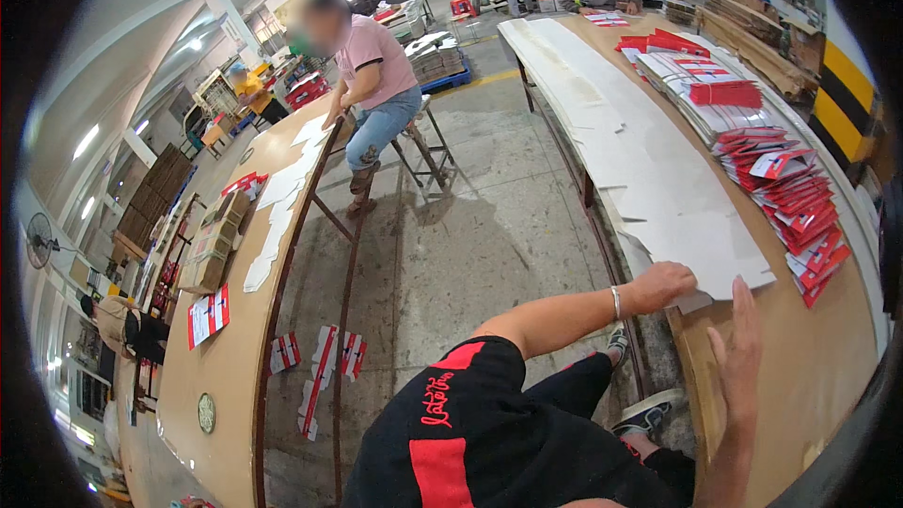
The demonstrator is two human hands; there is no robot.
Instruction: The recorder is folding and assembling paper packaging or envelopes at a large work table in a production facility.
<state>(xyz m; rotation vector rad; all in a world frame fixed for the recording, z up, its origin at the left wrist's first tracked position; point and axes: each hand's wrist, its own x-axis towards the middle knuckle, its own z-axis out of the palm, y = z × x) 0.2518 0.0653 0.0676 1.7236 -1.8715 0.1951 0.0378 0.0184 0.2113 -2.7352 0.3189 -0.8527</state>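
Meanwhile, left hand (662, 284) grips white sheet (701, 259).

Red-and-white flat packages (790, 193) fanned along the table's (818, 367) right side

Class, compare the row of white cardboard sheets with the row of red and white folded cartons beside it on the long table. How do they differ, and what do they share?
The white cardboard sheets are plain, large and flat; the red and white cartons are printed, smaller and fanned in an overlapping row. The sheets lie along the near edge of the table, the cartons farther in. The left hand grips the end of the sheets and the right hand rests beside it; neither touches the cartons. Both rows run lengthwise along the same table.
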